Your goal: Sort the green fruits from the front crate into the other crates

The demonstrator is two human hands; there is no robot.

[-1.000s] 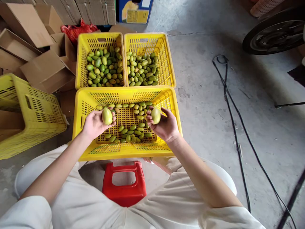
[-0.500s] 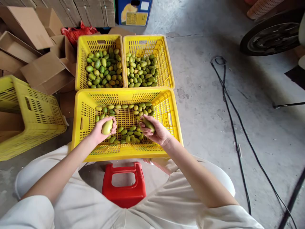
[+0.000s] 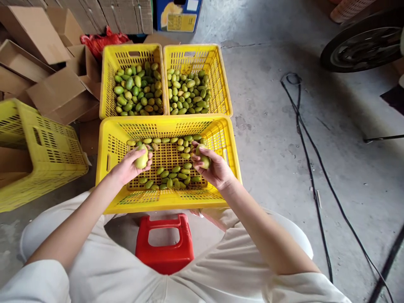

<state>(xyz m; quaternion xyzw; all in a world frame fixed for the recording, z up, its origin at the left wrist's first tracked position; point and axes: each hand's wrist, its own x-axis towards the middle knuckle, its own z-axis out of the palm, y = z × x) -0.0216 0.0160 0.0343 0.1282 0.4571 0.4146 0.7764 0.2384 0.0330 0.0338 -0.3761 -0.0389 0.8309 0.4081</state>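
Note:
My left hand [image 3: 128,166] is closed around a pale green mango [image 3: 142,160], held over the left side of the front yellow crate [image 3: 164,120]. Over the crate's right side, my right hand [image 3: 217,170] grips a darker green mango [image 3: 205,161]. A second fruit may sit behind its fingers; I cannot tell. Below the hands, loose green mangoes [image 3: 173,175] lie on the slotted crate bottom, some in a cluster near me and others along the far wall. Part of the crate's contents is hidden by both hands.
Behind stand a left yellow crate [image 3: 102,80] and a right yellow crate [image 3: 222,80], both holding many mangoes. Another crate [image 3: 53,147] and cardboard boxes [image 3: 57,92] are at left. A red stool [image 3: 164,257] is between my legs. Black cable [image 3: 312,147] crosses the floor near a wheel [image 3: 362,46].
My right hand has moved slightly right and up, turning its mango. The left hand has risen a little with its mango. Another mango now shows near the crate's front right.

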